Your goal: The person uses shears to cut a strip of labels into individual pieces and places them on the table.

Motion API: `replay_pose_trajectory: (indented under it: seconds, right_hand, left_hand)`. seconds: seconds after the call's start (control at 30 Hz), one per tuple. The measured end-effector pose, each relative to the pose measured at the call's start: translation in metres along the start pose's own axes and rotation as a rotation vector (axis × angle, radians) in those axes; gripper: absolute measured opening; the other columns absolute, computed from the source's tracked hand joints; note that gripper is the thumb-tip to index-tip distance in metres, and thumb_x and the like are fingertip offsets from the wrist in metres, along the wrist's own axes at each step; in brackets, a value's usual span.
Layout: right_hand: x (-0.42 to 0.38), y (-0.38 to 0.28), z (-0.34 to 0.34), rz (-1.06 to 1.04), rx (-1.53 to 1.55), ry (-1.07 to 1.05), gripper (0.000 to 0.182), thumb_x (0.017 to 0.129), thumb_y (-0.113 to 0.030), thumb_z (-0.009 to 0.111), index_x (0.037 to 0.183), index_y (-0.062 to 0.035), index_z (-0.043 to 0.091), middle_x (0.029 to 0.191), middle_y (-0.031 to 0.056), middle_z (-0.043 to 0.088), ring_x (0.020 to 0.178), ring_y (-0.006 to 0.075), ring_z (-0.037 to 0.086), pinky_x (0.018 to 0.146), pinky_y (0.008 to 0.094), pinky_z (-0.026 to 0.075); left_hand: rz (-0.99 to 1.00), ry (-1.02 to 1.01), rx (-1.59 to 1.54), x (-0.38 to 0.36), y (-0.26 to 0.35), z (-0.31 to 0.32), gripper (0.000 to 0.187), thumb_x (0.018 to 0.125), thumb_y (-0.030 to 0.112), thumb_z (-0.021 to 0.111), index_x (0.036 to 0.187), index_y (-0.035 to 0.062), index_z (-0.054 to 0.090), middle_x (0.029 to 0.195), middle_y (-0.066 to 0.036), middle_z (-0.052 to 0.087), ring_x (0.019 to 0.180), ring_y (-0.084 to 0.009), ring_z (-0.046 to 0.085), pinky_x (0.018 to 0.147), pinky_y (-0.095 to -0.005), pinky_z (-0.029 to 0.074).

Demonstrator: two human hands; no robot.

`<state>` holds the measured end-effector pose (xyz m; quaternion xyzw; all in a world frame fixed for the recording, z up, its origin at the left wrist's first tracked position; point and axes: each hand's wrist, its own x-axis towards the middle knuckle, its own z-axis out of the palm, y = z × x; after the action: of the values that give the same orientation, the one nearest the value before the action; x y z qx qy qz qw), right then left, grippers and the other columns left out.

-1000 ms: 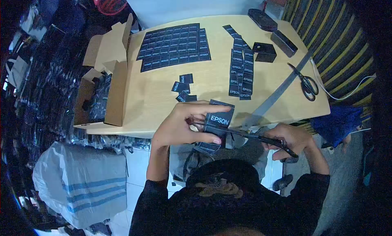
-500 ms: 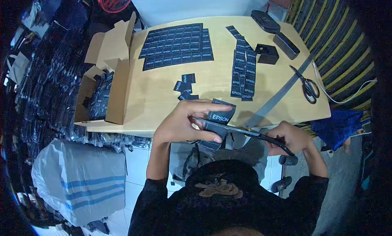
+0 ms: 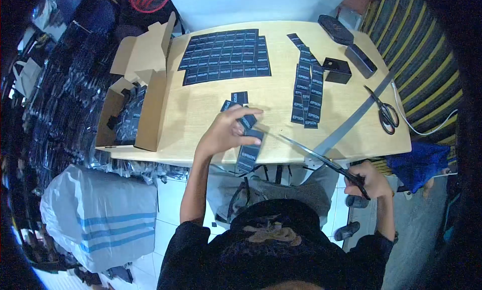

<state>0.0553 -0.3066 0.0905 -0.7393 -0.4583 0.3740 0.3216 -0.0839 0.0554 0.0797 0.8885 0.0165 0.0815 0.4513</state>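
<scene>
So the cut's done, basically. Half a second ago the scissors' blades were across the black EPSON label strip with the left hand pinching it right at the blades; now the two hands have pulled apart. The left hand [image 3: 227, 132] has swung out over the near edge of the table [image 3: 201, 114], carrying the strip [image 3: 249, 152] toward the little pile of loose cut labels [image 3: 236, 105], fingers closed on its upper end and a freshly cut label between the fingertips (I think, it's small and dark). The right hand [image 3: 366, 179] has dropped back to the right, off the table's near edge, wrapped around the handles of the scissors [image 3: 321, 157].

To me that reads as one label just severed and being dropped off with the others, with the rest of the strip still in hand.

Orientation: the strip hangs with its long axis running far-to-near, slightly tilted, its lower end sticking past the table's near edge. The scissors lie along a diagonal, tips pointing far-left toward the left hand, handles near-right; the blades look nearly together, though I can't tell for sure.

Further right sit the uncut strips [image 3: 307, 89], and the big uncut sheet [image 3: 226, 56] lies far-left.
</scene>
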Motion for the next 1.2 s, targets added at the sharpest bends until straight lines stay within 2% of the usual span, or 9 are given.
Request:
replay_pose_trajectory:
  seconds: [0.13,0.17,0.3,0.43,0.7,0.87,0.97,1.07,1.2]
  right_hand:
    - [-0.008,0.016,0.008,0.0,0.047,0.079,0.031,0.065,-0.025,0.079,0.066,-0.0043,0.057,0.049,0.0014,0.047,0.046,0.0074,0.041,0.043,0.0259,0.031]
    - [-0.01,0.019,0.011,0.032,0.063,0.095,0.031,0.065,-0.026,0.08,0.066,-0.0042,0.057,0.049,0.0012,0.047,0.046,0.0072,0.041,0.043,0.0262,0.031]
    - [-0.002,0.012,0.016,0.08,0.067,0.092,0.032,0.064,-0.026,0.08,0.069,-0.0033,0.059,0.051,0.002,0.049,0.047,0.0084,0.043,0.045,0.0268,0.035]
    - [0.017,-0.007,0.027,0.003,0.102,0.114,0.032,0.064,-0.025,0.081,0.073,-0.0022,0.061,0.052,0.003,0.052,0.049,0.0098,0.047,0.047,0.0264,0.037]
    - [0.057,-0.02,0.058,-0.13,0.23,0.226,0.031,0.064,-0.023,0.081,0.078,-0.0025,0.063,0.056,0.0047,0.056,0.051,0.0107,0.051,0.051,0.0251,0.04]
    - [0.075,-0.052,0.062,-0.121,0.185,0.23,0.034,0.064,-0.027,0.081,0.079,-0.0027,0.062,0.058,0.0051,0.055,0.052,0.0108,0.049,0.051,0.0259,0.04]
    - [0.089,-0.055,0.072,-0.179,0.136,0.255,0.039,0.064,-0.031,0.081,0.08,-0.0016,0.061,0.056,0.0039,0.051,0.051,0.0108,0.046,0.049,0.0263,0.038]
    - [0.102,-0.064,0.084,-0.204,0.131,0.292,0.041,0.064,-0.031,0.082,0.081,-0.0005,0.06,0.056,0.0034,0.051,0.052,0.0101,0.045,0.05,0.0262,0.038]
    - [0.111,-0.081,0.097,-0.27,0.431,0.412,0.031,0.068,-0.021,0.08,0.081,-0.0003,0.06,0.063,0.0004,0.054,0.058,0.0064,0.048,0.051,0.0239,0.038]
  left_hand:
    - [-0.053,0.058,0.143,0.001,-0.03,-0.009,0.082,0.053,0.012,0.084,0.128,0.0138,0.049,0.104,-0.01,0.057,0.07,-0.011,0.051,0.059,-0.0247,0.049]
    - [-0.172,0.06,0.138,-0.002,-0.031,-0.012,0.1,0.052,0.009,0.085,0.138,0.0182,0.034,0.113,-0.015,0.056,0.067,-0.0114,0.053,0.056,-0.0262,0.05]
    - [-0.233,0.132,0.136,-0.014,-0.036,-0.03,0.113,0.049,0.009,0.085,0.142,0.0191,0.021,0.111,-0.017,0.055,0.062,-0.0156,0.057,0.059,-0.0271,0.05]
    - [-0.367,0.101,0.134,-0.029,-0.043,-0.044,0.118,0.049,0.017,0.087,0.143,0.0118,0.016,0.088,-0.016,0.062,0.065,-0.0191,0.06,0.06,-0.0277,0.05]
    - [-0.384,0.17,0.227,-0.052,-0.039,-0.052,0.123,0.046,0.017,0.087,0.142,0.0058,0.012,0.103,-0.02,0.061,0.093,-0.0302,0.061,0.078,-0.0353,0.048]
    - [-0.528,0.213,0.337,-0.056,-0.034,-0.053,0.124,0.044,0.016,0.088,0.143,0.0092,0.014,0.104,-0.024,0.059,0.093,-0.0336,0.06,0.077,-0.0376,0.049]
    - [-0.4,0.375,0.212,-0.049,-0.003,-0.046,0.116,0.052,-0.002,0.083,0.144,0.0126,0.013,0.126,-0.023,0.046,0.072,-0.0074,0.06,0.054,-0.0178,0.047]
    - [-0.105,0.309,-0.355,-0.04,0.019,-0.023,0.111,0.052,-0.003,0.083,0.142,0.0069,0.018,0.124,-0.02,0.049,0.068,-0.0056,0.058,0.053,-0.0163,0.047]
    - [-0.02,0.283,-0.498,-0.032,0.045,0.01,0.095,0.057,-0.006,0.08,0.137,0.0034,0.029,0.12,-0.017,0.051,0.065,-0.0042,0.058,0.052,-0.014,0.044]
